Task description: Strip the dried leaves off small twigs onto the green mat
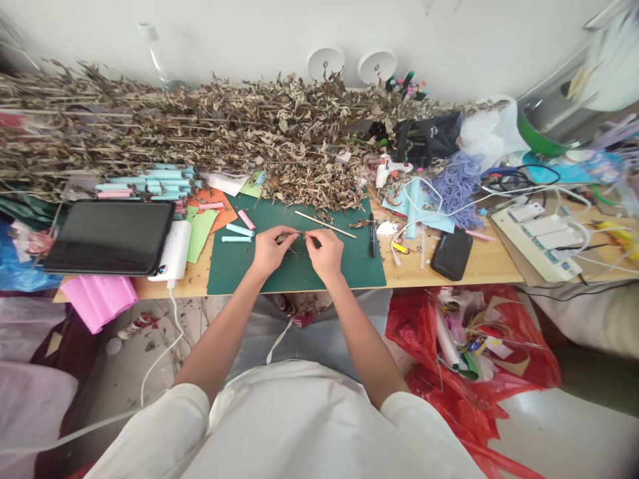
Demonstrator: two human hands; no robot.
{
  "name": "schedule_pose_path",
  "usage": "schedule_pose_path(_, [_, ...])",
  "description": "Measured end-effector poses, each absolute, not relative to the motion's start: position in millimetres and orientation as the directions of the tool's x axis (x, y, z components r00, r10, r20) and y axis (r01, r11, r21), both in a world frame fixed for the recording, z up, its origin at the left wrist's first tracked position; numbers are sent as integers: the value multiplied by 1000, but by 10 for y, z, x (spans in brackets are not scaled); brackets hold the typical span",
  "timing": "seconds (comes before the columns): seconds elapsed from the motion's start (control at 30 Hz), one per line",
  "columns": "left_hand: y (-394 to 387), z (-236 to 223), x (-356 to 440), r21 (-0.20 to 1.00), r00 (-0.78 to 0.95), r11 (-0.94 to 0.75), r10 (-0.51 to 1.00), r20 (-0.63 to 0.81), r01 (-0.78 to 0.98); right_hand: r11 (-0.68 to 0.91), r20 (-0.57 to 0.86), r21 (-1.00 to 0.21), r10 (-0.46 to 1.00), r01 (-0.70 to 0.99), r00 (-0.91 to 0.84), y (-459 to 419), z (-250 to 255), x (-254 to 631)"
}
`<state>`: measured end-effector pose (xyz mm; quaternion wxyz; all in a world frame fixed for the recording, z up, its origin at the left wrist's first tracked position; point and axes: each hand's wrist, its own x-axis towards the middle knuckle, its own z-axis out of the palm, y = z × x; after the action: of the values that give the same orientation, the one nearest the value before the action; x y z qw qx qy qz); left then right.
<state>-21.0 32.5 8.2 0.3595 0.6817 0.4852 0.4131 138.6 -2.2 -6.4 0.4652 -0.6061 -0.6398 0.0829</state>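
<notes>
Over the dark green cutting mat [239, 269], both hands meet and pinch a small dried leaf [301, 235]. My left hand [272, 251] has its thumb and fingers pressed together on one side of it. From the other side, my right hand [324, 253] pinches it too, fingertips close to the left ones. The fingers partly hide the leaf. Just beyond the hands lies a loose pile of dried leaves [312, 186]. A thin wooden stick [325, 224] rests on the mat, with a black pen [372, 235] at its right edge. Short blue paper tubes [237, 234] lie left of my left hand.
Long dried plant stalks [200, 120] cover the back of the table. A black tablet [110, 236] and white power bank [172, 249] sit left. To the right are a glue gun [387, 171], purple yarn [456, 189], a black phone-like object [452, 254] and a power strip [539, 239].
</notes>
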Motion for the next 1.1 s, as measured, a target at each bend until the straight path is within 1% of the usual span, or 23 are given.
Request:
schedule_pose_path(0.17, [315,130,-202,883,219,-294,949,225,365,229,449,-673,882,703,142,-20,-49,1388])
schedule_pose_path(0.4, [310,113,-214,872,277,-352,924,265,340,320,488,-641,872,698,48,-66,37,1366])
schedule_pose_path(0.67, [327,70,-216,906,273,-315,932,239,282,364,508,-656,861,661,31,-60,5,1376])
schedule_pose_path(0.8, [320,87,-216,913,279,-307,932,232,268,369,527,-680,847,633,72,-53,-16,1377])
schedule_pose_path(0.97, [315,78,-203,966,283,-218,944,173,137,361,511,-694,856,623,73,-55,-8,1375])
schedule_pose_path(1.1, [323,72,-204,969,299,-209,941,161,135,356,508,-696,858,623,76,-53,-13,1377])
